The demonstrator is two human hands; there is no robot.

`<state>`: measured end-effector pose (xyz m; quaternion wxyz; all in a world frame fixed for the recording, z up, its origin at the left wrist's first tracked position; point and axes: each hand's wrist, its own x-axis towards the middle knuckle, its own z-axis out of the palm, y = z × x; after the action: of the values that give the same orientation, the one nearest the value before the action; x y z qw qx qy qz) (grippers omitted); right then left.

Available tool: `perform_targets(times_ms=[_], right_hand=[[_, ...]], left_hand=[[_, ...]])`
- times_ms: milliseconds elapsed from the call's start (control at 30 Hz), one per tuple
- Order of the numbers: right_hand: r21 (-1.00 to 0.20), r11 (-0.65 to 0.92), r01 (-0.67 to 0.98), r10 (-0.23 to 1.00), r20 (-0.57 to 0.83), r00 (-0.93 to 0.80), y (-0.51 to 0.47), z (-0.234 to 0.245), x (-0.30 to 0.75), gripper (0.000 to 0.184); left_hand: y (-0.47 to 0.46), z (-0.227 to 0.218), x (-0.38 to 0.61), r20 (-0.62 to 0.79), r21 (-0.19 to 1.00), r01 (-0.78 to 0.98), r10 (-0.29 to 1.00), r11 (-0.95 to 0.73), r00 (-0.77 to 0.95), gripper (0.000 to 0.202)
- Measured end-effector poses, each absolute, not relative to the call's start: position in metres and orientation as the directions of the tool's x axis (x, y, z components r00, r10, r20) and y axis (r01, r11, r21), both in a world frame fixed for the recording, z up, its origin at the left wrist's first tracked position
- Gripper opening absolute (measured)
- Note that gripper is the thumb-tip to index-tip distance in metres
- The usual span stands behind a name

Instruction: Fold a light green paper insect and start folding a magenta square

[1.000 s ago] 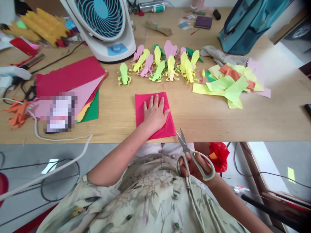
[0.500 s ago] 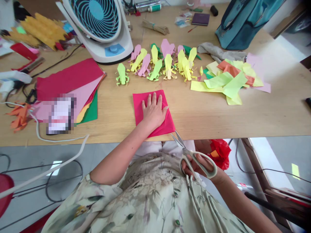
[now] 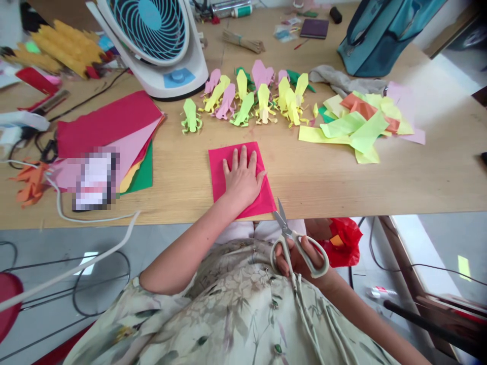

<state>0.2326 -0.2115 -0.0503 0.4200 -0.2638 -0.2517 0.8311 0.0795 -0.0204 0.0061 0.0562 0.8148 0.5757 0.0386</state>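
Flat on a pink-red sheet of paper [image 3: 220,175] lies my left hand [image 3: 243,177], its fingers spread, pressing it to the table by the front edge. My right hand [image 3: 297,256] grips scissors [image 3: 286,232] with fingers through the cream handles. The scissor blades are parted and point up at the lower right corner of the paper. Whether a blade touches that corner I cannot tell. Beyond the paper stand several folded paper figures [image 3: 263,104] in yellow, green and pink.
Paper scraps [image 3: 352,129] lie at right, near a teal bag [image 3: 375,38]. A fan [image 3: 171,78] stands back left. Coloured sheets [image 3: 106,124] with a blurred-out phone [image 3: 95,180] are at left. A white cable [image 3: 125,228] crosses the front edge. A red plastic bag [image 3: 344,243] is below.
My right hand has moved left with the scissors, and the blades now point more steeply upward and are wider apart. The paper and my left hand have shifted very slightly.
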Motion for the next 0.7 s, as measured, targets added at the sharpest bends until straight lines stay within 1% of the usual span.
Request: perform_targets(times_ms=[67, 133, 267, 367, 500, 700], right_hand=[[-0.637, -0.501, -0.586, 0.847, -0.222, -0.483, -0.213, -0.052, 0.226, 0.063], [-0.632, -0.484, -0.605, 0.859, -0.211, -0.467, -0.214, -0.053, 0.222, 0.063], [-0.611, -0.504, -0.610, 0.850, -0.225, -0.476, -0.215, -0.056, 0.217, 0.061], [-0.591, -0.520, -0.616, 0.847, -0.265, -0.461, -0.217, -0.056, 0.213, 0.059], [-0.585, -0.523, -0.619, 0.849, -0.295, -0.438, -0.218, -0.056, 0.204, 0.061], [-0.576, -0.487, -0.656, 0.862, -0.193, -0.470, -0.214, -0.062, 0.202, 0.065]], left_hand=[[-0.027, 0.011, 0.082, 0.029, 0.116, 0.923, 0.930, -0.367, 0.366, 0.060], [-0.034, 0.015, 0.085, 0.023, 0.120, 0.913, 0.921, -0.389, 0.389, 0.057], [-0.043, 0.013, 0.091, -0.057, 0.169, 0.914, 0.922, -0.368, 0.382, 0.062], [-0.045, 0.007, 0.091, -0.051, 0.176, 0.911, 0.921, -0.373, 0.387, 0.064], [-0.046, 0.001, 0.089, -0.033, 0.161, 0.912, 0.921, -0.379, 0.388, 0.065], [-0.047, -0.003, 0.088, 0.008, 0.150, 0.908, 0.919, -0.391, 0.394, 0.066]])
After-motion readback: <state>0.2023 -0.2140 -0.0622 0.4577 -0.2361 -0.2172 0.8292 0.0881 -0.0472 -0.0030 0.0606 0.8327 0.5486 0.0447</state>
